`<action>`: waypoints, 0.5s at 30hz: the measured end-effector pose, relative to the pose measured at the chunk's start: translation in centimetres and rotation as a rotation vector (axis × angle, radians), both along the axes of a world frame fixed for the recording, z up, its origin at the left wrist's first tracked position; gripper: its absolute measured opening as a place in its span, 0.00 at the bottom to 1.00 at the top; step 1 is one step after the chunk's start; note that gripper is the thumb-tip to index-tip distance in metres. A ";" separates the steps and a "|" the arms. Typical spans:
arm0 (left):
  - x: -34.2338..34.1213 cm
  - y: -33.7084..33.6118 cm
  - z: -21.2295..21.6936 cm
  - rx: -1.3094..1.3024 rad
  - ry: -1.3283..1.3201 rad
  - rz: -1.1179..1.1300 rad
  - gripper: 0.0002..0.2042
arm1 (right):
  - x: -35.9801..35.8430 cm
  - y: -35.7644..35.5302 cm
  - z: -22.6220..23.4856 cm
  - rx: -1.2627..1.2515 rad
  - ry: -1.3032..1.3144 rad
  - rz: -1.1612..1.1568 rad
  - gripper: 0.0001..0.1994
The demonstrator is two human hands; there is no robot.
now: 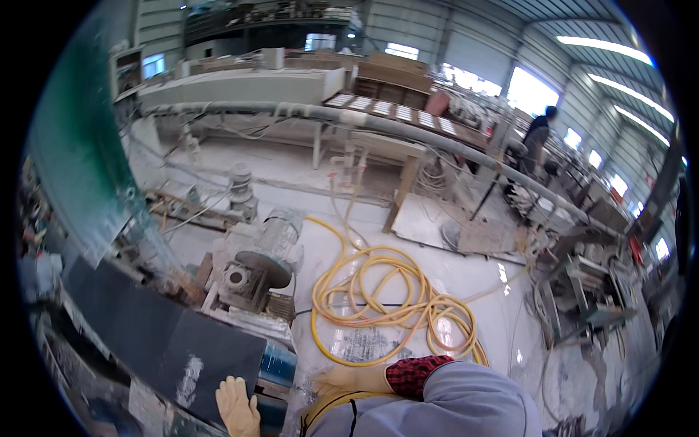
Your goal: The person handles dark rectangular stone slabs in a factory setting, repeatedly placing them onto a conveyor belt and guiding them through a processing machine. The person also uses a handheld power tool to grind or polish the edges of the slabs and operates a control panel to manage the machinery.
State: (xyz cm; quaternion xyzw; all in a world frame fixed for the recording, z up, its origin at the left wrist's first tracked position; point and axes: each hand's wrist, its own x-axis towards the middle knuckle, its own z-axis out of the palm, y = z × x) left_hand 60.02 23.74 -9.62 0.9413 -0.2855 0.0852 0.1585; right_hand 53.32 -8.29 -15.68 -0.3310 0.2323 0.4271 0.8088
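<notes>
My left hand [237,408], in a cream rubber glove, is over the end of a dark conveyor belt [156,339], its fingers stretched out with nothing in them. Beside it are the blue end parts [278,364] of the conveyor. My right hand [341,379], gloved the same way, reaches leftward across my front above the pale wet floor. Its fingertips are too indistinct to show whether they grip anything. A red and black checked cuff [411,375] and a grey sleeve cover that arm. Something yellow with black edging [328,408] lies below the right hand, against my body.
A coiled yellow hose [393,288] lies on the wet floor ahead. Left of it stands a dusty motor with gearbox [266,251]. A long pipe [451,146] crosses beyond, before a line carrying pale slabs [382,108]. Another person [537,138] stands far right, past a metal frame [593,295].
</notes>
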 end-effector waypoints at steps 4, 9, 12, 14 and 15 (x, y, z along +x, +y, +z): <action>-4.5 3.5 0.7 -0.050 -0.080 0.245 0.28 | 3.7 0.7 -1.2 -0.076 -0.089 0.257 0.11; -17.8 7.4 -0.5 -0.029 -0.151 0.854 0.25 | 6.6 2.6 -7.9 0.022 -0.619 0.549 0.17; -30.6 3.2 1.5 -0.081 -0.050 1.368 0.23 | 5.5 4.1 -3.5 0.086 -0.515 0.788 0.20; -37.4 -1.5 1.2 -0.068 -0.009 1.640 0.22 | 4.5 3.6 -2.0 0.034 -0.549 0.875 0.20; -40.6 -4.0 0.3 -0.014 -0.089 1.670 0.22 | 4.2 2.8 -2.0 -0.055 -0.391 0.858 0.21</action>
